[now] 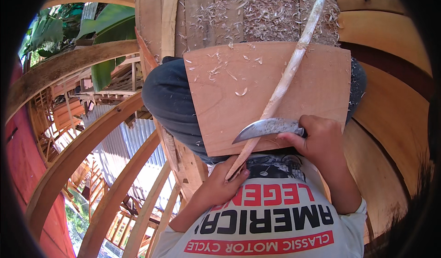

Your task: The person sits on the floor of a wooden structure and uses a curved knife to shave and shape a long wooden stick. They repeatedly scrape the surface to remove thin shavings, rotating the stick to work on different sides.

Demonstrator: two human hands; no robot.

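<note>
A long peeled wooden stick (285, 81) runs slantwise from my waist up past the top of the view. My left hand (224, 181) is closed around its near end. In my right hand (317, 137) is a knife (264, 128) with a broad, curved metal blade; the fingers wrap its handle, which is mostly hidden. The blade lies across the stick a little beyond my left hand, its tip to the left. Under the stick, a flat wooden board (229, 106) rests over my lap, with a few curled shavings on it.
Wood shavings (271, 17) cover the plank floor (197, 24) ahead. My bent knee (161, 95) sticks out left of the board. Wooden railing slats (87, 150) curve along the left, with metal roofing sheets (138, 143) beyond. A plank wall (386, 88) stands at the right.
</note>
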